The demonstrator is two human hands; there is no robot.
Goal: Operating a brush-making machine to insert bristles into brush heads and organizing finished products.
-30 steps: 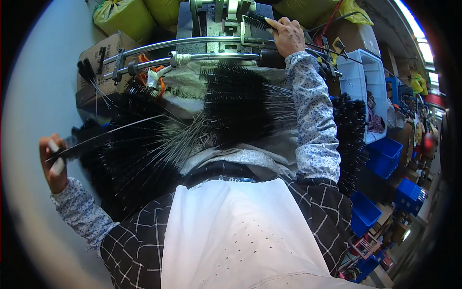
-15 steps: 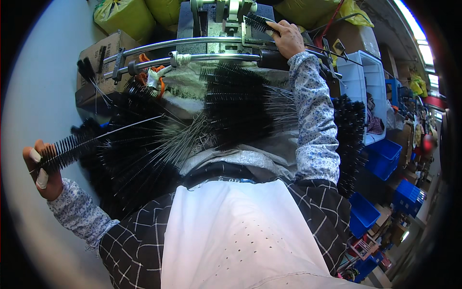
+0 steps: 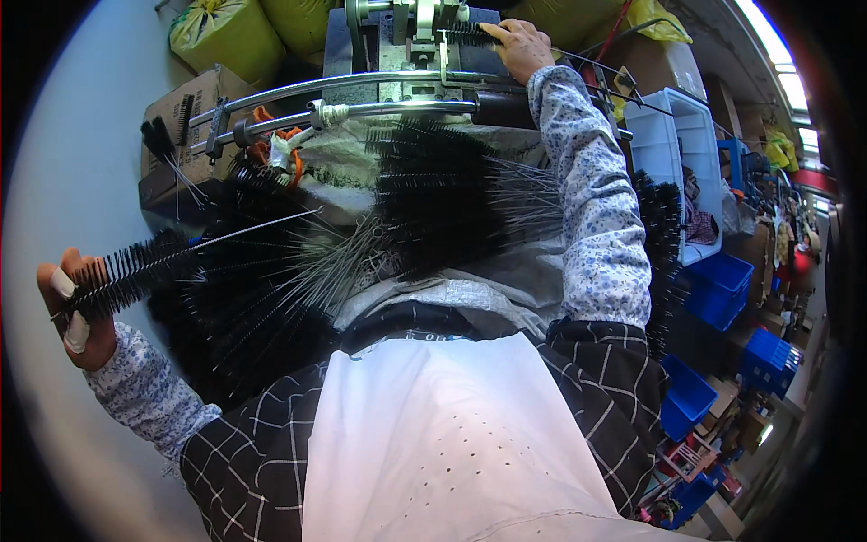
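At the far left, my left hand [image 3: 77, 312] is closed around the bristle end of a black wire brush [image 3: 149, 268]. Its bare twisted stem points right, ending in a small loop above a heap of brushes [image 3: 244, 298]. White wrappings cover two of that hand's fingertips. My right hand [image 3: 522, 50] reaches up to a metal machine [image 3: 399, 59] and pinches the right end of another black brush [image 3: 470, 34]. That brush lies nearly level, its left end at the machine's head. Between my arms, a second bundle of black brushes [image 3: 433, 199] lies with wire stems pointing right.
Two curved-looking metal rails [image 3: 361, 81] cross in front of the machine. A cardboard box [image 3: 221, 90] stands behind their left end, with yellow sacks [image 3: 226, 41] beyond. To the right are a white crate [image 3: 655, 144] and blue bins [image 3: 720, 291]. A wall [image 3: 90, 163] borders the left.
My right hand has shifted slightly left and up, and its brush has turned from slanted to nearly level at the machine's head. My left hand keeps its brush with little movement.
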